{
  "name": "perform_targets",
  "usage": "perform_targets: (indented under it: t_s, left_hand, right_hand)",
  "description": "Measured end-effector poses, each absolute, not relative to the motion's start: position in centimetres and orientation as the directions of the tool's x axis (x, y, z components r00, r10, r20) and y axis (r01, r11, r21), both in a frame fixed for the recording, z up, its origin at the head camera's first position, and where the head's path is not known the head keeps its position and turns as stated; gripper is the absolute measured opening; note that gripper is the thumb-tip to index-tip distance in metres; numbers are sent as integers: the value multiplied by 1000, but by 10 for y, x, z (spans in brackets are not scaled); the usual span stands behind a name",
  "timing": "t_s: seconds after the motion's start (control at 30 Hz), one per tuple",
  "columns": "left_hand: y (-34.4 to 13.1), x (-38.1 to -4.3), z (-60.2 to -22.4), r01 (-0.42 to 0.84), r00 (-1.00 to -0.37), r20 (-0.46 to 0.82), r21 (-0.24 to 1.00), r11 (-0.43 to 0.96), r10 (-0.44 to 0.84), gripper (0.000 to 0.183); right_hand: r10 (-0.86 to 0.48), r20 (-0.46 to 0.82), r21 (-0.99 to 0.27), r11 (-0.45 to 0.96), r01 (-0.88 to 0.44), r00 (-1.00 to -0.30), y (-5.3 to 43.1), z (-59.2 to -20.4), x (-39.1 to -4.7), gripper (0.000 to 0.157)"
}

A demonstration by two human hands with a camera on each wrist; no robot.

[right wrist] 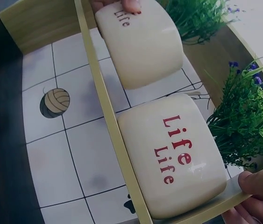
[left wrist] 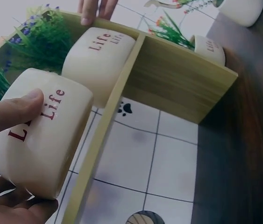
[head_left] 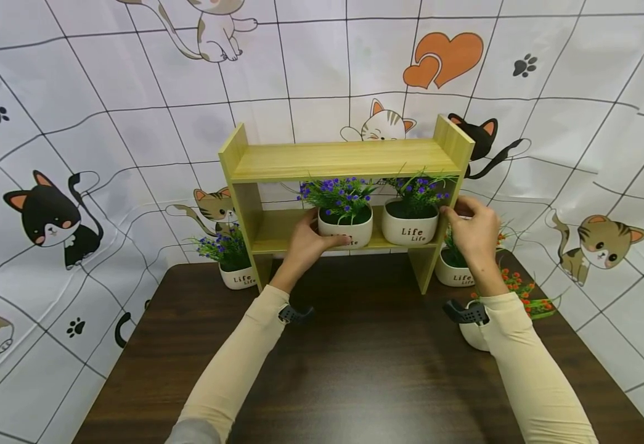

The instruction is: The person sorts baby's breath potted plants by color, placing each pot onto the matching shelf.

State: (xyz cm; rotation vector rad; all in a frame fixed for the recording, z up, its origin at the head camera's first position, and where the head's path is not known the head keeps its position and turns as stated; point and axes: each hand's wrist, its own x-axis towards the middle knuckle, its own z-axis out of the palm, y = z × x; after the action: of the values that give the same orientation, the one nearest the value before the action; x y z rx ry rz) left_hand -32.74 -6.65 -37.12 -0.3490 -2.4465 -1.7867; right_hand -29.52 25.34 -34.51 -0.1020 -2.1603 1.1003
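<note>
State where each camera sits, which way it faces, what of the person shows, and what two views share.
Head: on the head, facing forward and down at the shelf; left grip, right grip and both sleeves show.
Left wrist: on that wrist, facing across the held pot to the shelf pot; parts of both grips show.
Right wrist: on that wrist, facing across the shelf pot to the held pot; parts of both grips show.
Both wrist views share these pots.

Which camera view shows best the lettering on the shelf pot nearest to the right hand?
The right wrist view: there the lettering on that pot is large and uncovered, with both words "Life" readable. The head view shows both words upright but small. The left wrist view also shows both, smaller and slanted.
</note>
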Motion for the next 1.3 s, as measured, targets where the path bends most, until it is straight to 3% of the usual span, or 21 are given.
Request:
perform_targets:
  t_s: [1.1, 1.3]
  left_hand:
    - [-55, -346, -377, 238, -964, 185, 919, 315, 190, 100]
    - [-55, -346, -377, 264, -956, 206, 915, 306, 208, 108]
  right_hand:
    - [360, 548, -733, 641, -226, -755, 253, -347, -294, 29]
    - [360, 552, -733, 640, -232, -752, 253, -347, -293, 28]
